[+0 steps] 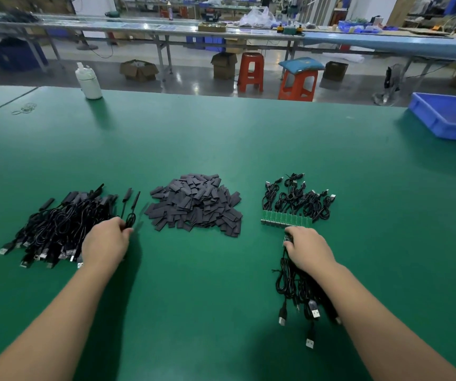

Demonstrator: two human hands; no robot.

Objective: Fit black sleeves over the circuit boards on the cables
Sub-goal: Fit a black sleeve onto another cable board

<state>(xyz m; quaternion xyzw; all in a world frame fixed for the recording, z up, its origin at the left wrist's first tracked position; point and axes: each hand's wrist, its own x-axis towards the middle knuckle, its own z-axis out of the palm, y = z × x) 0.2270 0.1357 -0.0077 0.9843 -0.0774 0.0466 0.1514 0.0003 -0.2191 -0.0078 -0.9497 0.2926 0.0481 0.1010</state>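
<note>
Green worktop carries three groups: finished sleeved cables on the left, loose black sleeves in the middle, bare circuit boards in a row with cables on the right. Left hand pinches a sleeved cable at the finished heap's edge. Right hand grips a small board, its cables trailing under the wrist. Risks: trailing leads snag and drag the board row; the cable being set down slides into the sleeve pile.
</note>
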